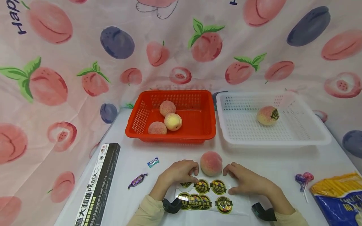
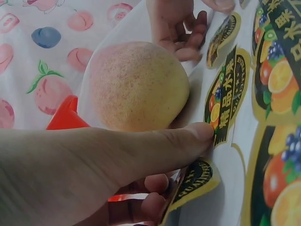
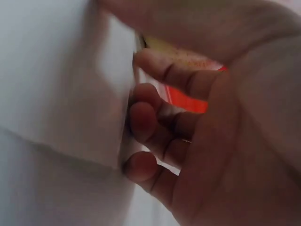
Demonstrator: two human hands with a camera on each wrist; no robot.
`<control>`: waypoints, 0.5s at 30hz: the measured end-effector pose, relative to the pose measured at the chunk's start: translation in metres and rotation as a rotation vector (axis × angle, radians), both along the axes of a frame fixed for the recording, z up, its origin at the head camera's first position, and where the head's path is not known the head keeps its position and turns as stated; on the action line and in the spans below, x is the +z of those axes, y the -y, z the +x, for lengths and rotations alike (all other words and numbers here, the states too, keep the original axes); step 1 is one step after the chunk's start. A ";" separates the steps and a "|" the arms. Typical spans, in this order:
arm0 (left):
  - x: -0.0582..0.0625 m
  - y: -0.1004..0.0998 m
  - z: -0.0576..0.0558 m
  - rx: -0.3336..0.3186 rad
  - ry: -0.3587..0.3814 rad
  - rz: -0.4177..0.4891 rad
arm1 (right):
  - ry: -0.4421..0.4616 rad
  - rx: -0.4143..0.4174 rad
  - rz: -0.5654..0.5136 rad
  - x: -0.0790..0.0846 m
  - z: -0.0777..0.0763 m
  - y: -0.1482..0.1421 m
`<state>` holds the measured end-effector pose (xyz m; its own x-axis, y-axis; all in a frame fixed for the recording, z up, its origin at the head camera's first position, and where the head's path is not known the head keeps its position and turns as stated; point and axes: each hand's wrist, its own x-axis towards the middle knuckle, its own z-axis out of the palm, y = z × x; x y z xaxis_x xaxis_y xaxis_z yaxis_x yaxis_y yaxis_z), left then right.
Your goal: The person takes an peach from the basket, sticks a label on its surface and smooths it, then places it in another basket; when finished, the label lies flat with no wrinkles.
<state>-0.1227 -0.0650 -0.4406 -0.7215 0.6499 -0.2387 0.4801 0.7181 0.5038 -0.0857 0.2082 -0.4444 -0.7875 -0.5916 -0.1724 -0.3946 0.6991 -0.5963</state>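
A white sheet of round black-and-gold fruit stickers (image 1: 238, 207) lies in front of me. My left hand (image 1: 181, 172) pinches its far left edge, thumb (image 2: 188, 139) on top beside a sticker and fingertips under the curling rim. Across from it, my right hand (image 1: 249, 179) rests at the sheet's right side, thumb on the sheet and fingers (image 3: 143, 117) loosely bent at its edge. A pink-yellow peach (image 1: 211, 163) sits between both hands, just beyond the sheet; no sticker shows on its visible side.
Behind are a red basket (image 1: 181, 138) holding three peaches and a white basket (image 1: 271, 142) with one stickered peach (image 1: 267, 115). A pasta box (image 1: 99, 185) and two wrapped candies (image 1: 137, 180) lie left. Lollipops (image 1: 304, 180) and a blue-yellow bag (image 1: 339, 197) are right.
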 end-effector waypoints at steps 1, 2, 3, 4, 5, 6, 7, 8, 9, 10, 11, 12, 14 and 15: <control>0.001 0.000 0.000 0.001 0.003 -0.002 | -0.006 0.002 0.004 0.001 0.001 0.000; 0.002 -0.001 0.000 -0.002 0.006 -0.008 | -0.016 0.004 0.008 0.002 0.002 0.001; 0.002 -0.001 0.000 -0.004 0.013 -0.008 | -0.026 0.009 0.010 0.003 0.002 0.001; 0.003 0.000 0.000 -0.011 0.016 -0.011 | -0.029 0.013 0.008 0.004 0.003 0.002; 0.004 0.000 0.000 -0.022 0.020 -0.012 | -0.034 0.019 0.007 0.004 0.003 0.002; 0.004 0.000 0.000 -0.033 0.023 -0.012 | -0.039 0.027 0.006 0.004 0.003 0.001; 0.005 0.001 0.000 -0.045 0.021 -0.011 | -0.041 0.037 0.002 0.004 0.002 0.001; 0.006 0.002 0.000 -0.059 0.022 -0.010 | -0.037 0.045 -0.005 0.004 0.002 0.001; 0.006 0.003 0.000 -0.073 0.017 -0.006 | -0.026 0.052 -0.018 0.004 0.001 0.001; 0.007 0.003 0.000 -0.090 0.010 -0.001 | -0.011 0.056 -0.030 0.004 0.001 0.000; 0.007 0.003 0.000 -0.104 0.007 0.010 | 0.004 0.062 -0.040 0.004 0.000 -0.001; 0.008 0.003 0.000 -0.119 0.004 0.024 | 0.024 0.066 -0.054 0.003 -0.001 -0.001; 0.010 0.004 0.000 -0.149 0.016 0.058 | 0.066 0.068 -0.076 0.003 -0.002 -0.002; 0.011 0.004 -0.001 -0.164 0.024 0.074 | 0.080 0.067 -0.079 0.003 -0.002 -0.003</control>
